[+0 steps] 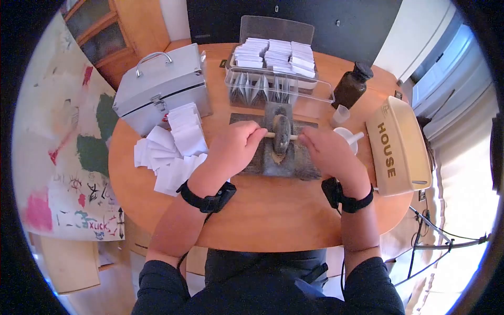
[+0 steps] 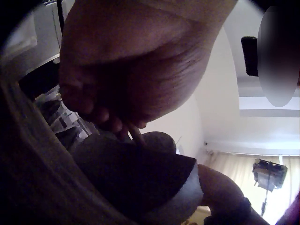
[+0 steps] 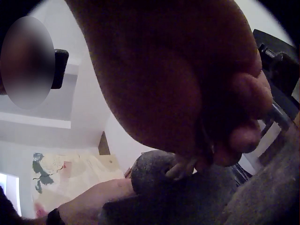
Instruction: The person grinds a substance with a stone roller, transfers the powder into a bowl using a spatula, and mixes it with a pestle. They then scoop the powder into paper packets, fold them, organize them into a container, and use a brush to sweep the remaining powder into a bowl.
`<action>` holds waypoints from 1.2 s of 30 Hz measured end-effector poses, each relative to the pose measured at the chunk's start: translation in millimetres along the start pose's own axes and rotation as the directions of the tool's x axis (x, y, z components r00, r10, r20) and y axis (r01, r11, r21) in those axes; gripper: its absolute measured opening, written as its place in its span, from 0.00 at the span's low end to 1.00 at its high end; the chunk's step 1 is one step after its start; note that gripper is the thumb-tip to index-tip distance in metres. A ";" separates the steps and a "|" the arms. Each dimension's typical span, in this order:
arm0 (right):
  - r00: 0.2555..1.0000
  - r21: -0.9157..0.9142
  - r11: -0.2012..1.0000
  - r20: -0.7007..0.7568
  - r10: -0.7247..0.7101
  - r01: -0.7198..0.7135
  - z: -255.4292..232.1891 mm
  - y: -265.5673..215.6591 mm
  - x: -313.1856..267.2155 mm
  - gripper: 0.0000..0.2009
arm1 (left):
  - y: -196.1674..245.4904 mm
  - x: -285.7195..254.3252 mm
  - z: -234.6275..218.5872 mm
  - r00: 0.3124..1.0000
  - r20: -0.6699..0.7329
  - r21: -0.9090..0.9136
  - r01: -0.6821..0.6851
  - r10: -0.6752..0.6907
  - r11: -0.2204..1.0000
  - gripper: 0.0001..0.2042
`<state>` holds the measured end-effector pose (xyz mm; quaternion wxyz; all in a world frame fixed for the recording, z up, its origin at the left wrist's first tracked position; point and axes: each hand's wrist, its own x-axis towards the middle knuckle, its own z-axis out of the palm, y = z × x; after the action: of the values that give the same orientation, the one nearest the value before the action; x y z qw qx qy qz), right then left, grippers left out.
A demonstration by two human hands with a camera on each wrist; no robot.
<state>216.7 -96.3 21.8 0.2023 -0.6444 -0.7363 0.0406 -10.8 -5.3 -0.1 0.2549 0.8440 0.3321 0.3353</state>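
A dark stone grinding wheel (image 1: 282, 131) stands upright in the narrow groove of a stone trough (image 1: 272, 167), in the middle of the head view. A pale wooden axle (image 1: 270, 135) runs through the wheel. My left hand (image 1: 236, 148) grips the axle's left end, and my right hand (image 1: 333, 152) grips its right end. Some tan ground material (image 1: 278, 158) lies in the groove near the wheel. In the right wrist view the wheel (image 3: 152, 171) shows beyond my curled fingers (image 3: 245, 136). My left fingers (image 2: 101, 115) hide most of the axle's left end.
Folded white papers (image 1: 173, 144) lie left of the trough beside a silver case (image 1: 160, 86). Behind stands a clear box (image 1: 315, 84) packed with packets. To the right are a dark jar (image 1: 352, 86), a small cup (image 1: 341, 114), a white mortar with pestle (image 1: 346, 137) and a cream HOUSE bin (image 1: 401, 147).
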 end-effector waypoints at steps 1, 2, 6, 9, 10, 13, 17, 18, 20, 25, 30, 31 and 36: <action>1.000 0.005 1.000 -0.003 0.003 -0.003 -0.5 2.1 0.5 0.10 | 0.2 -0.2 0.7 1.000 -0.021 -0.012 -0.013 0.013 1.000 0.12; 1.000 0.020 0.999 0.005 -0.029 0.029 -1.7 3.7 1.5 0.10 | 1.7 0.2 1.2 1.000 -0.016 -0.006 -0.017 0.017 1.000 0.12; 0.995 0.052 0.998 0.092 -0.032 0.027 -9.5 2.0 5.4 0.09 | 6.2 -0.2 -2.3 0.997 -0.042 -0.117 0.066 -0.072 0.991 0.09; 0.994 0.080 0.996 0.102 -0.034 0.026 -11.1 3.5 5.1 0.09 | 5.9 -2.0 -17.7 0.997 0.076 -0.115 0.028 -0.020 0.993 0.07; 0.995 0.089 0.996 0.092 -0.025 0.017 -13.6 2.3 4.4 0.09 | 7.2 -2.4 -22.8 0.987 0.160 -0.138 0.048 -0.026 0.989 0.07; 0.980 0.037 0.998 0.192 -0.056 0.050 -21.1 -0.1 2.0 0.09 | 10.6 -4.3 -29.1 0.982 0.186 -0.170 0.010 0.022 0.985 0.06; 0.997 -0.007 0.998 -0.011 -0.070 0.070 -2.4 3.5 12.5 0.09 | -1.4 1.4 -9.6 0.997 0.068 -0.093 0.039 -0.033 0.995 0.06; 0.989 -0.028 0.999 -0.142 -0.031 0.028 4.0 5.2 13.6 0.09 | -7.3 2.4 -2.2 0.999 -0.007 -0.105 0.047 -0.048 0.993 0.05; 0.993 0.010 0.999 -0.117 -0.034 0.035 2.7 8.6 13.5 0.09 | -9.6 1.4 0.1 0.998 -0.045 -0.116 0.035 -0.040 0.993 0.05; 0.983 0.106 0.991 0.153 -0.101 0.086 -24.5 2.0 8.9 0.09 | -6.2 -1.8 -22.6 0.973 0.219 -0.235 0.120 -0.068 0.964 0.05; 0.989 0.047 0.998 -0.144 0.041 -0.035 3.3 7.6 19.4 0.11 | -16.2 5.1 3.9 0.996 -0.084 -0.189 0.009 -0.026 0.982 0.05; 0.988 0.047 0.998 -0.146 0.041 -0.034 2.4 8.4 18.7 0.11 | -16.1 4.3 1.6 0.996 -0.085 -0.187 0.008 -0.024 0.982 0.05; 0.976 0.156 0.983 0.178 -0.128 0.100 -24.6 5.9 8.8 0.09 | 0.2 -2.2 -33.7 0.954 0.298 -0.256 0.111 -0.031 0.960 0.05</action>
<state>230.0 -91.7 44.6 0.1807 -0.5778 -0.7830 0.1429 -36.7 -0.1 20.9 0.4256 0.8288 0.2725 0.2401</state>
